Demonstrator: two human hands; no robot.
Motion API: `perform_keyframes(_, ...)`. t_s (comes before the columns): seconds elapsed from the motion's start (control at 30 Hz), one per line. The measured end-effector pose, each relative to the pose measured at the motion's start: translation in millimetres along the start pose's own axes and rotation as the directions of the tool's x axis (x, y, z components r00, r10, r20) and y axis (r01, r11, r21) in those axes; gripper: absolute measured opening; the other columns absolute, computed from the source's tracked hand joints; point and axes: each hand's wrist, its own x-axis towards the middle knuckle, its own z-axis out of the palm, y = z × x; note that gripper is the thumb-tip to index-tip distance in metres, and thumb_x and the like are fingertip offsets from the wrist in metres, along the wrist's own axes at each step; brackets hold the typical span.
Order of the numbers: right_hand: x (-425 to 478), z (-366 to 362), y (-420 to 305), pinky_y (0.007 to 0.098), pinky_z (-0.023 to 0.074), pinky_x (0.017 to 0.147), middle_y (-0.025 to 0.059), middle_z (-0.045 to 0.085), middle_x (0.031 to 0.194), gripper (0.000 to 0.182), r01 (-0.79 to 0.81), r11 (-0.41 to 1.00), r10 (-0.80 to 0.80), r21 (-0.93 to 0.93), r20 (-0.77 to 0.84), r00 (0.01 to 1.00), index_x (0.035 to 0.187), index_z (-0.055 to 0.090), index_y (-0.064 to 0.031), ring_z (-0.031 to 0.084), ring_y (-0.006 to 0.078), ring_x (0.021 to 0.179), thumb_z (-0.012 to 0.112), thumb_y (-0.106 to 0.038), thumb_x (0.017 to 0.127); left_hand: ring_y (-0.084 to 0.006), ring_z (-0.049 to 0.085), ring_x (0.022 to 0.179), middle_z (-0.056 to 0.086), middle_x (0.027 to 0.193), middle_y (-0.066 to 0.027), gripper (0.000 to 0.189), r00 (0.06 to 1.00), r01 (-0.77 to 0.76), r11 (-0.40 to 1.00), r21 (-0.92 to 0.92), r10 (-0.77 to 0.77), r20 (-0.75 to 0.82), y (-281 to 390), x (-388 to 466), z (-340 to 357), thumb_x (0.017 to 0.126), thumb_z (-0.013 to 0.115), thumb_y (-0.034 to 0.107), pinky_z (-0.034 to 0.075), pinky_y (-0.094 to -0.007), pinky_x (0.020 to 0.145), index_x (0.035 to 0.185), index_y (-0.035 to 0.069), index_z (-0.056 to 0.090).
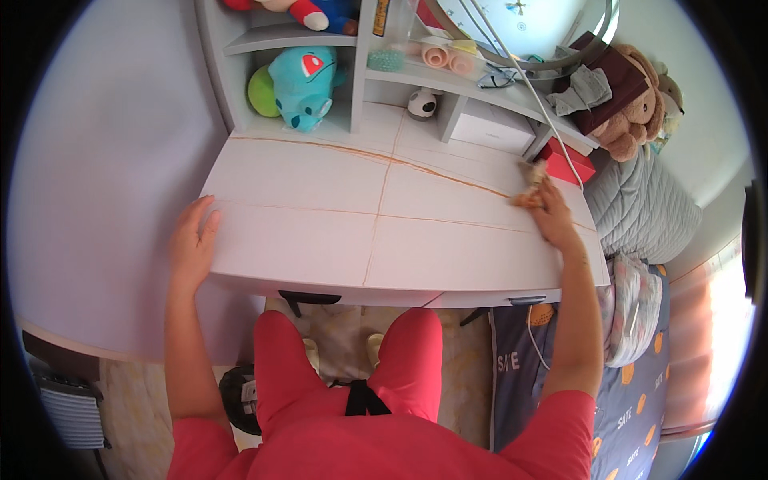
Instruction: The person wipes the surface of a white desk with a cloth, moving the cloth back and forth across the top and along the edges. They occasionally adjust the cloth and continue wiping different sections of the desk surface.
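A white desktop lies before me, crossed by several thin orange-brown lines and one thicker streak. At its right side my right hand holds a crumpled, blurred brownish cloth or tissue against the surface, at the right end of the thicker streak. My left hand rests at the desk's left edge, fingers apart, with nothing in it. Just beyond my right hand sits a red box under the shelf, with a white cable running down past it.
A grey shelf unit at the desk's back holds a teal plush toy, a small black-and-white camera and a white box. A round mirror stands above. Right of the desk are a grey quilted cushion and a bed.
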Motion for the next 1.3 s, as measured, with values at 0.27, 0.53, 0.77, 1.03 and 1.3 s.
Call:
perform_keyframes(0.27, -53.4, -47.4, 91.5, 0.0419, 0.0285, 0.108, 0.0158, 0.037, 0.144, 0.054, -0.403, 0.879, 0.408, -0.254, -0.037, 0.912, 0.133, 0.046, -0.0043, 0.032, 0.0314, 0.134, 0.045, -0.039, 0.091, -0.0301, 0.048, 0.121, 0.054, 0.128, -0.013, 0.038, 0.999, 0.034, 0.999, -0.014, -0.034, 0.014, 5.6, 1.5, -2.4, 0.095, 0.05, 0.034, 0.039, -0.037, 0.099, 0.12, 0.006, 0.057)
perform_keyframes(0.53, -66.8, -25.5, -62.3, 0.0438, 0.0269, 0.109, 0.0261, 0.034, 0.142, 0.059, 0.062, 0.99, -0.045, -0.125, 0.132, 0.99, 0.132, 0.041, 0.0056, 0.032, 0.0414, 0.132, 0.059, -0.022, 0.083, -0.0335, 0.047, 0.121, 0.056, 0.127, -0.0107, 0.037, 0.999, -0.046, 0.988, 0.147, 0.049, -0.014, 15.0, -1.8, -2.4, 0.093, 0.053, 0.036, 0.04, -0.0412, 0.098, 0.115, 0.007, 0.059)
perform_keyframes(0.77, 3.4, 31.0, -190.7, 0.0462, 0.0244, 0.109, 0.0195, 0.033, 0.144, 0.051, 0.4, 0.914, -0.405, 0.069, 0.199, 0.892, 0.127, 0.049, -0.0022, 0.027, 0.0372, 0.135, 0.055, -0.03, 0.085, -0.0368, 0.047, 0.121, 0.058, 0.124, -0.0127, 0.038, 0.997, -0.059, 0.99, 0.129, 0.064, -0.034, 15.7, -4.3, -7.4, 0.091, 0.055, 0.037, 0.04, -0.0419, 0.098, 0.112, 0.006, 0.061)
perform_keyframes(1.03, 136.4, 129.2, -243.1, 0.0456, 0.0272, 0.108, 0.0152, 0.035, 0.145, 0.048, 0.256, 0.966, -0.258, 0.029, 0.085, 0.962, 0.132, 0.046, -0.005, 0.031, 0.0356, 0.133, 0.041, -0.03, 0.09, -0.0356, 0.048, 0.119, 0.059, 0.121, -0.0134, 0.038, 0.997, -0.054, 0.995, 0.081, 0.057, -0.045, 14.8, 2.1, -6.5, 0.089, 0.057, 0.036, 0.04, -0.0415, 0.098, 0.109, 0.004, 0.062)
perform_keyframes(1.3, 140.8, 137.7, -251.0, 0.0454, 0.0271, 0.109, 0.0144, 0.037, 0.143, 0.048, 0.222, 0.974, -0.216, -0.051, 0.096, 0.972, 0.131, 0.046, -0.005, 0.03, 0.0334, 0.134, 0.041, -0.03, 0.091, -0.0334, 0.049, 0.118, 0.059, 0.12, -0.0129, 0.038, 0.998, -0.028, 0.997, 0.072, 0.032, -0.05, 11.7, 1.9, -5.0, 0.088, 0.059, 0.035, 0.041, -0.0401, 0.097, 0.108, 0.003, 0.062)
